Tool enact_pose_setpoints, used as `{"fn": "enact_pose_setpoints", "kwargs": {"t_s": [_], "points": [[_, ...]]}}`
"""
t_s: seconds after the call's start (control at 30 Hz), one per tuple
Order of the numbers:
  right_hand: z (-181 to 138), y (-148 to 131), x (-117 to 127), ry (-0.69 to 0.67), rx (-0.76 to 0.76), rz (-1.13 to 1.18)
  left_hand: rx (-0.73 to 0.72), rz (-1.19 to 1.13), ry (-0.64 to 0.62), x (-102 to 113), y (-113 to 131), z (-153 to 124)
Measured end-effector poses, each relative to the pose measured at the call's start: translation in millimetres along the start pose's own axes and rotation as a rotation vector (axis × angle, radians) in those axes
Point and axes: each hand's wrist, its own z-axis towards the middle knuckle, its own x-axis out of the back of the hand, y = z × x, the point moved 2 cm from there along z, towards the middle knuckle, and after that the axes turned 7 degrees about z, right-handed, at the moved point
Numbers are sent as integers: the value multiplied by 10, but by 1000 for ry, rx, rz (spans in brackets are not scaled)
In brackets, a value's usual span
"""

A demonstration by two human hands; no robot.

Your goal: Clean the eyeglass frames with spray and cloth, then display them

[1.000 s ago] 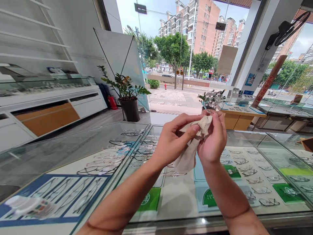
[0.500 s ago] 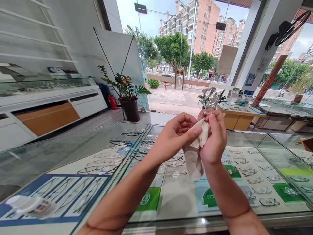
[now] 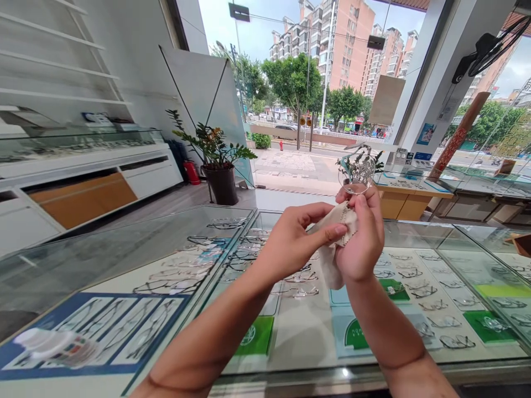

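Note:
Above the glass counter, my right hand pinches a pair of thin-rimmed eyeglasses, one round lens standing up past the fingertips. My left hand is closed on a cream cleaning cloth with a zigzag edge, thumb pressed on top. Folds of the cloth cover the lower part of the glasses and hang down between both hands. My left fingertips are partly hidden behind the cloth.
Beneath my arms, a glass display case holds rows of spectacle frames. A white bottle lies at the left. Farther off are a potted plant, a red fire extinguisher and a wooden-fronted counter.
My left hand and the cloth have shifted slightly, with the cloth's hanging end drawn up a little. The upper lens shows more openly. My right hand stays nearly in place.

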Motion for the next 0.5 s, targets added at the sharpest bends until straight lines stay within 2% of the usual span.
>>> {"fn": "enact_pose_setpoints", "kwargs": {"t_s": [0.17,0.3,0.5], "points": [[1,-22,10,-28,-12,46,-68,33,-6,15,36,-12],[68,-23,75,-95,-53,-2,-38,8,-21,79,28,0],[96,-37,109,-91,69,-88,54,-123,-93,125,24,17]]}}
